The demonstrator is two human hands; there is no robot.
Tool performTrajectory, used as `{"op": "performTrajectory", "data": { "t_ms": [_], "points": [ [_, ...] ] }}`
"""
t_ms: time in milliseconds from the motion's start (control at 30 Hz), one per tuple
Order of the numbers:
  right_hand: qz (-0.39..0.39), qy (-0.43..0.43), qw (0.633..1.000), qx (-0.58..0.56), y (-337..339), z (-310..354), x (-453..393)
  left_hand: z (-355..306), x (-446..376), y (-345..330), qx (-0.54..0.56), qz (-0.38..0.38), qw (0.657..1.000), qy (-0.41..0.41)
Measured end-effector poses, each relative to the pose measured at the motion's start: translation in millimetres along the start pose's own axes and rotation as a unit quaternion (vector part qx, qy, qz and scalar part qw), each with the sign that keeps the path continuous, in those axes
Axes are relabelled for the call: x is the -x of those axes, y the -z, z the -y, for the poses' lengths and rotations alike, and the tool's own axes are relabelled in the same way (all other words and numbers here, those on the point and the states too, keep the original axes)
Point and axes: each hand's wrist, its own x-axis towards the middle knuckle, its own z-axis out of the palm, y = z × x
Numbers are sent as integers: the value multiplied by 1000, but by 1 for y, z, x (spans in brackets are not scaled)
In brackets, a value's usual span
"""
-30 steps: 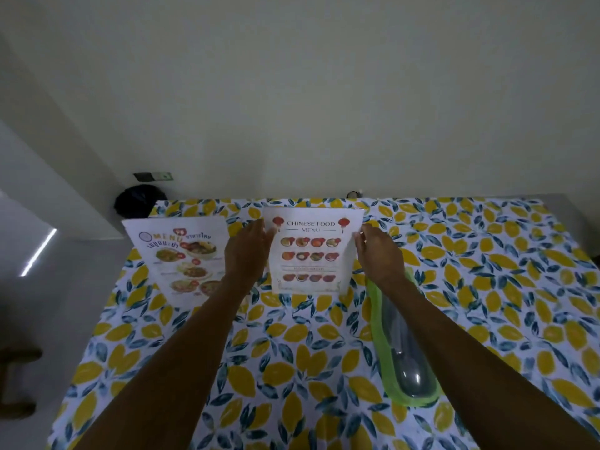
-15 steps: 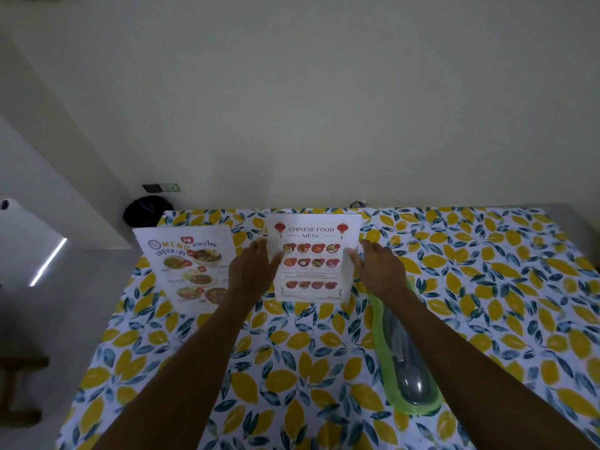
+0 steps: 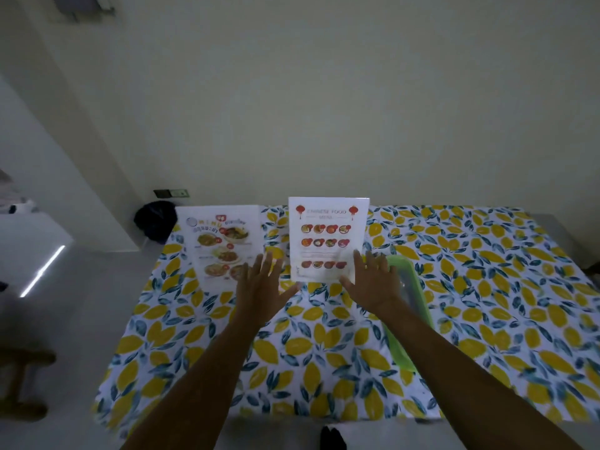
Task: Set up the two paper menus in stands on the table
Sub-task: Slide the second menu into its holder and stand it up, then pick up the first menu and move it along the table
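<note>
Two paper menus stand upright at the far side of the table. The Chinese food menu (image 3: 328, 237) with red lanterns is in the middle. A second menu (image 3: 222, 243) with food photos stands to its left. My left hand (image 3: 264, 284) hovers with spread fingers between the two menus, just in front of them. Beside the lower right corner of the Chinese food menu is my right hand (image 3: 371, 280), fingers apart, holding nothing. The stands themselves are hard to make out.
A tablecloth (image 3: 487, 287) with a yellow lemon print covers the table. A green-rimmed clear container (image 3: 410, 293) lies under my right forearm. A dark round object (image 3: 155, 220) sits off the table's far left corner, by the wall.
Both hands have let go of the Chinese food menu and drawn back toward me with fingers spread. The menu now stands upright by itself. The camera has tilted.
</note>
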Motion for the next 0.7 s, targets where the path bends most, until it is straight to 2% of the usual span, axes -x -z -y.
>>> {"op": "performTrajectory", "data": {
  "t_ms": [267,400,700],
  "points": [
    [32,78,996,-14,-8,95,72,48,96,27,-3,3,999,52],
    [24,112,993,-13,-6,134,88,77,130,34,-12,5,997,73],
    [4,145,989,-15,-9,186,65,127,141,32,-20,27,993,112]
  ]
}}
